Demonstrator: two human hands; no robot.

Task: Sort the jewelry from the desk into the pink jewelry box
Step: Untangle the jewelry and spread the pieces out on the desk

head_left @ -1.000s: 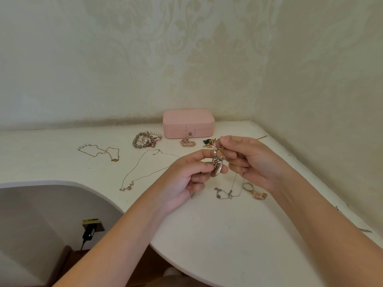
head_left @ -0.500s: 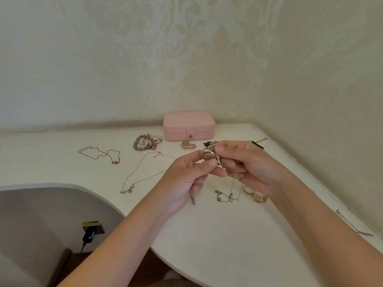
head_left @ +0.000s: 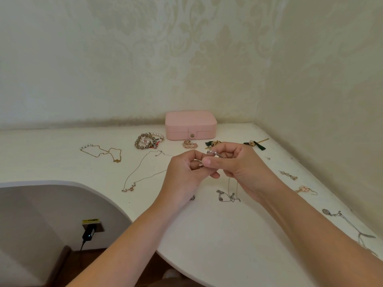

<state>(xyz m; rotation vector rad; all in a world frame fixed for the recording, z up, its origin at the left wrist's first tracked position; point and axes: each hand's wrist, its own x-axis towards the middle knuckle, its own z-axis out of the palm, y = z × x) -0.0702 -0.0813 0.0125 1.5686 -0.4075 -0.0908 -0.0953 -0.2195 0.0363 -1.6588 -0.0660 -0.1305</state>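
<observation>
Over the desk (head_left: pixel 207 235), well inside its curved front edge, the left hand (head_left: pixel 186 172) and right hand (head_left: pixel 240 168) pinch a silver chain (head_left: pixel 215 153) with curled fingers. The closed pink jewelry box (head_left: pixel 190 125) sits against the back wall.

The white desk (head_left: pixel 228 235) carries a pink jewelry box (head_left: pixel 191 125) (lid down) at the back, with beaded bracelets (head_left: pixel 148 140) just left of it. A gold necklace (head_left: pixel 101 151) lies far left, a thin chain (head_left: pixel 143 172) and a silver necklace (head_left: pixel 228 196) lie nearer, and earrings (head_left: pixel 288 175) are on the right.

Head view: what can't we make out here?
silver piece: mostly covered by left hand and right hand pinching it; type unclear.
pink jewelry box: lid shut, inside hidden.
small trinket: half behind the left wrist, too small.
long chain: end lost at the right forearm.
</observation>
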